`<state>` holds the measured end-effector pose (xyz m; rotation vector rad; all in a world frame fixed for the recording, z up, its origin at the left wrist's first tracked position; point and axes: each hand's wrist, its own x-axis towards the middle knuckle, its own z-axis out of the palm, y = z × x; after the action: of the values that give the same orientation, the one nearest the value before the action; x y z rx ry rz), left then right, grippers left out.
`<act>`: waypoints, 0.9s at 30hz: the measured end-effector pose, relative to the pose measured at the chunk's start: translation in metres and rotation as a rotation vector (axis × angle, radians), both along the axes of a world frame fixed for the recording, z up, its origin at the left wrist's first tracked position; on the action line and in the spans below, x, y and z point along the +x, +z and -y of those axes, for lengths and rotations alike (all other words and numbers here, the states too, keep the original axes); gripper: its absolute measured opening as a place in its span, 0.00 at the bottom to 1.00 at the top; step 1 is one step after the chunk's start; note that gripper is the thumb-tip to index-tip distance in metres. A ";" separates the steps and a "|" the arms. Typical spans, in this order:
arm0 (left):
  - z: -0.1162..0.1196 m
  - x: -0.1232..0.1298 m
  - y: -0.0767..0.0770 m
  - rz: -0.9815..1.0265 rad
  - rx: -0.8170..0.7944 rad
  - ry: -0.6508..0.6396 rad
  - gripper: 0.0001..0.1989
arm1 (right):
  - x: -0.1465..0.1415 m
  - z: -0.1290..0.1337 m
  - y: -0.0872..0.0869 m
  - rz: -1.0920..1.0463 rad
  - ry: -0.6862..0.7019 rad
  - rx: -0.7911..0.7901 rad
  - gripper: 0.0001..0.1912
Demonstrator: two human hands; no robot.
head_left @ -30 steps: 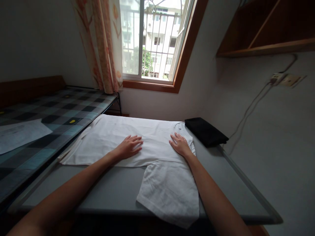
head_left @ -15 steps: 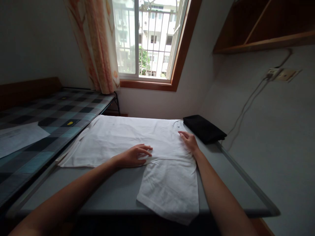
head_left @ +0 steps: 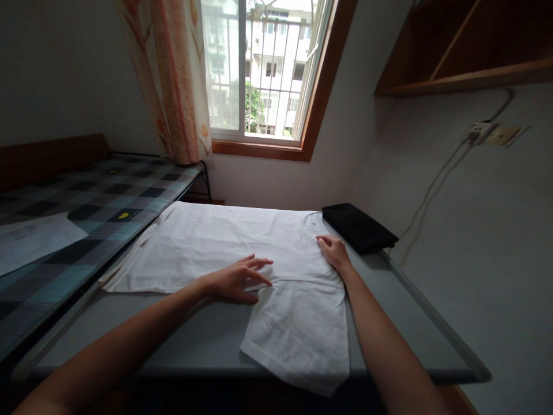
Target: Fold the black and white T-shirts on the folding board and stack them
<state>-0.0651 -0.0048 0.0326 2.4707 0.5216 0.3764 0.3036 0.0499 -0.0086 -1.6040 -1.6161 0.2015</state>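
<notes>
A white T-shirt [head_left: 224, 236] lies on its side across a grey table [head_left: 173, 328], its collar toward the right. The near sleeve [head_left: 298, 334] points toward me and hangs a little over the front edge. My left hand [head_left: 237, 279] rests with fingers spread where the sleeve meets the body, its thumb near the table. By the shoulder, close to the collar, my right hand [head_left: 334, 252] has its fingers curled together on the cloth. Small creases run along the sleeve seam between the two hands.
A folded black cloth item [head_left: 358, 227] lies right of the collar, by the wall. To the left is a bed with a checked mattress [head_left: 86, 196] and a paper sheet [head_left: 38, 239]. A cable [head_left: 432, 178] hangs from a socket. Wooden shelves [head_left: 470, 75] jut out at upper right.
My left hand has spread its fingers wider, the thumb shifting toward me. My right hand has slid slightly toward me, its fingers drawing in. The shirt lies nearly the same.
</notes>
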 end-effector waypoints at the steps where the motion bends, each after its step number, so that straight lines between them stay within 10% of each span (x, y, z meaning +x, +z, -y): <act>1: 0.001 0.002 0.000 0.010 0.021 -0.011 0.23 | 0.000 0.000 0.000 0.012 0.008 -0.004 0.16; 27: 0.018 0.026 -0.003 0.104 -0.026 -0.055 0.04 | 0.000 -0.002 -0.004 0.150 0.009 -0.037 0.15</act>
<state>-0.0389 -0.0230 0.0301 2.4198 0.4119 0.4699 0.3034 0.0519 -0.0123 -1.6739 -1.7425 0.1185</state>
